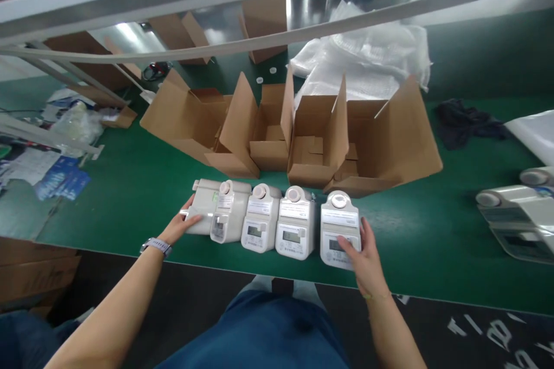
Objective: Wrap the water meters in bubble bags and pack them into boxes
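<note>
Several white meter units with small screens lie in a row near the front edge of the green table [142, 184]. My left hand [179, 225] rests with fingers stretched on the leftmost meter [203, 204], which lies partly under the second meter [228, 210]. My right hand [366, 259] lies flat, fingers apart, on the lower right of the rightmost meter [340, 225]. Two more meters [261, 218] [295, 222] sit between them. A watch [156, 246] is on my left wrist.
Behind the meters stand open cardboard boxes [186, 118] [264, 127] [318, 138] [385, 138]. Crumpled plastic wrap [367, 52] lies behind them, a dark cloth [463, 121] to the right. More meters [515, 216] lie at the right edge. Papers and bags [56, 144] clutter the left.
</note>
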Motion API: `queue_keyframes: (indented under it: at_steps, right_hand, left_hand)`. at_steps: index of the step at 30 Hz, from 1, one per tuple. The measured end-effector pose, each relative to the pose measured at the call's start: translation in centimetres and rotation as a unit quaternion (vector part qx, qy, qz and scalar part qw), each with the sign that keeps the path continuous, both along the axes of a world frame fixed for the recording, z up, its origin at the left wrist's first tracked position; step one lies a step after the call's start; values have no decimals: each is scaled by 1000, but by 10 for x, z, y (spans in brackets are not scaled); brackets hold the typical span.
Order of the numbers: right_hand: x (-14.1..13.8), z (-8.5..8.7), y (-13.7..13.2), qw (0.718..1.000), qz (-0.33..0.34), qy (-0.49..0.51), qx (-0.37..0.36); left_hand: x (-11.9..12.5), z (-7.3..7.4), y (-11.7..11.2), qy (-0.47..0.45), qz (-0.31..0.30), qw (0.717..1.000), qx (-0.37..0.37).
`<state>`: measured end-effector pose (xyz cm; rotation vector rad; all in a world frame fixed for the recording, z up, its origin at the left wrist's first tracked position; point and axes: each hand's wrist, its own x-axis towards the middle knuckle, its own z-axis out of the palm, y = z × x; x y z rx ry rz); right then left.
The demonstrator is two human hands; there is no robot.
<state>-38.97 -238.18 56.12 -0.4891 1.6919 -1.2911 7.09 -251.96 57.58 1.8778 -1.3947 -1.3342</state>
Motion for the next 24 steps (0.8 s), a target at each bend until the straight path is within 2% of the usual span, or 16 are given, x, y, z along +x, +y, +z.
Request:
queue_keyframes:
  at_steps: [3, 7, 10, 13, 15, 17, 19, 22, 24]
  right_hand:
    - [-29, 3, 8, 996, -2, -94, -9]
    - [-47, 1, 13, 989, 5, -145, -10]
    - [-35, -3, 11, 991, 24, -130, -19]
    - [-15, -6, 5, 996, 39, -69, -40]
    - [-7, -7, 3, 997, 39, -26, -55]
    - [-6, -6, 3, 998, 35, -14, -54]
    - [-12, -2, 4, 998, 37, -30, -42]
    - [-24, 9, 3, 996, 55, -62, -38]
    - [-31, 15, 0, 995, 67, -70, -36]
  left_hand:
    - [-5, 4, 0, 14, -1, 999, 33]
    - [-17, 7, 5, -28, -2, 1000, 1]
    - [-30, 9, 12, -69, -19, 997, -37]
    - [-41, 11, 22, -149, -41, 983, -98]
    - [-47, 11, 28, -152, -17, 982, -113]
    - [-54, 10, 30, -102, 51, 991, -76]
    - [-63, 10, 28, -22, 116, 993, 14]
    - [-77, 11, 24, 111, 171, 967, 155]
    - [-85, 13, 25, 165, 206, 948, 178]
